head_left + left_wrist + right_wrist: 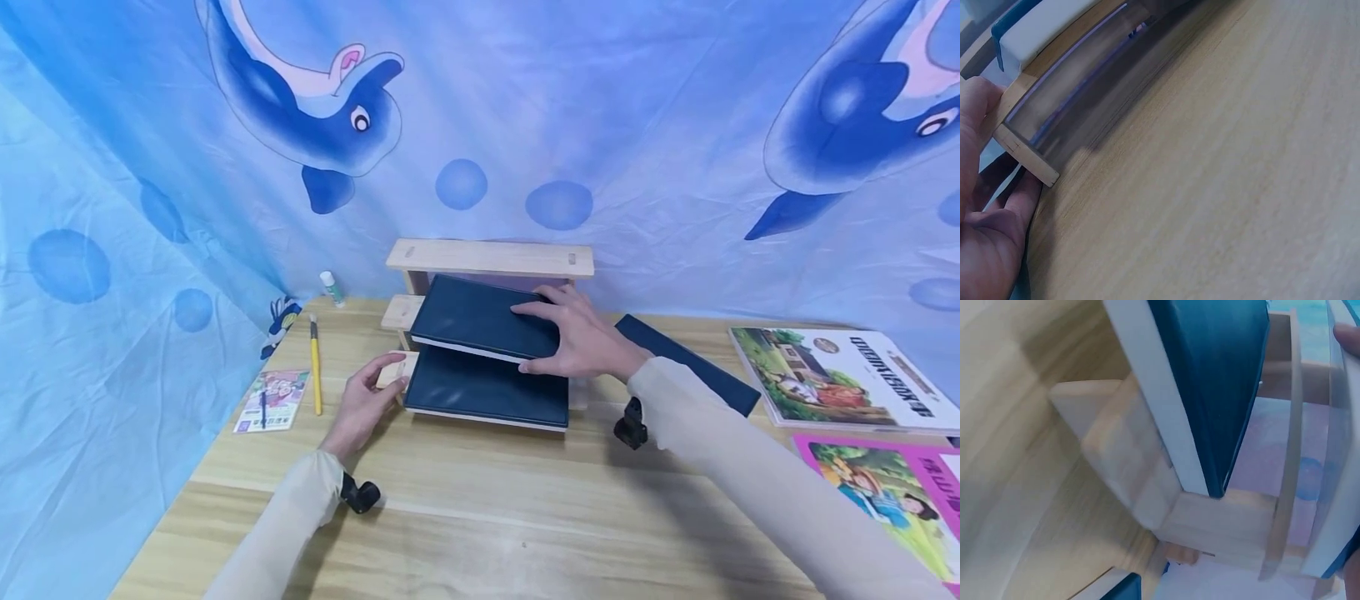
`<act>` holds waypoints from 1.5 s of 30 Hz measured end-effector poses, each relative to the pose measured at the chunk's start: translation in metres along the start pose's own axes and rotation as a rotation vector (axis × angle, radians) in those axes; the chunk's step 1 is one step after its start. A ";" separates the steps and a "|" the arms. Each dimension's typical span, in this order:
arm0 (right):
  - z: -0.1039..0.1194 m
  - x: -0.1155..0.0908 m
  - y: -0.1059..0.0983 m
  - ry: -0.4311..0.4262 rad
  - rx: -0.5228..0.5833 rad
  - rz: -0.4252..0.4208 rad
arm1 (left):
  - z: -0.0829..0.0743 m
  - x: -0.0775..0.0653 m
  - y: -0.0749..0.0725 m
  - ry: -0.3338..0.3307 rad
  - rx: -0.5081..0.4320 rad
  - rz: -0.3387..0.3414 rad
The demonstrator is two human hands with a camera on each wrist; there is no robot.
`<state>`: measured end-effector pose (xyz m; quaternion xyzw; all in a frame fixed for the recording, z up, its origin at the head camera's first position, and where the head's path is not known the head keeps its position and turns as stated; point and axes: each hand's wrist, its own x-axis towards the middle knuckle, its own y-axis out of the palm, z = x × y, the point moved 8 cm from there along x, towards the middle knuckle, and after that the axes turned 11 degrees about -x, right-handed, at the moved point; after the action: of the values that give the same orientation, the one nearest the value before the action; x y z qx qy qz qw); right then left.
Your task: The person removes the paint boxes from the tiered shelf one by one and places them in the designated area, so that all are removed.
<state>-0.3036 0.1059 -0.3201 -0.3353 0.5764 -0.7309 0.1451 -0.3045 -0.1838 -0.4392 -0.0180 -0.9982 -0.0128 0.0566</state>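
Observation:
A small tiered wooden shelf (491,257) stands at the back of the table. One dark navy hardcover book (487,387) lies flat on its lower tier. Above it, my right hand (581,337) grips a second navy book (480,312) by the right end, fingers over the cover and thumb at the front edge. Between the two books a gap shows in the right wrist view, where the upper book (1338,487) is at the right edge. My left hand (360,412) holds the shelf's lower left end; the left wrist view has its fingers around the wooden corner (1029,156).
Right of the shelf lies another dark book (690,367), with picture books (840,379) beyond it. At left are a yellow-handled brush (316,367), a small illustrated booklet (273,402) and a glue stick (332,288). A blue dolphin-print curtain (510,125) hangs behind the table.

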 end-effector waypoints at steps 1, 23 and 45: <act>0.000 -0.004 -0.003 0.007 0.004 -0.007 | 0.002 0.000 -0.002 -0.003 -0.005 -0.002; 0.000 -0.119 -0.042 0.187 -0.067 -0.195 | 0.016 0.001 -0.014 -0.001 0.057 -0.026; -0.010 -0.227 -0.040 0.376 -0.081 -0.187 | 0.018 0.005 -0.006 -0.012 0.024 -0.010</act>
<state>-0.1364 0.2609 -0.3575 -0.2508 0.5885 -0.7672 -0.0469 -0.3118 -0.1887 -0.4569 -0.0125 -0.9986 -0.0012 0.0508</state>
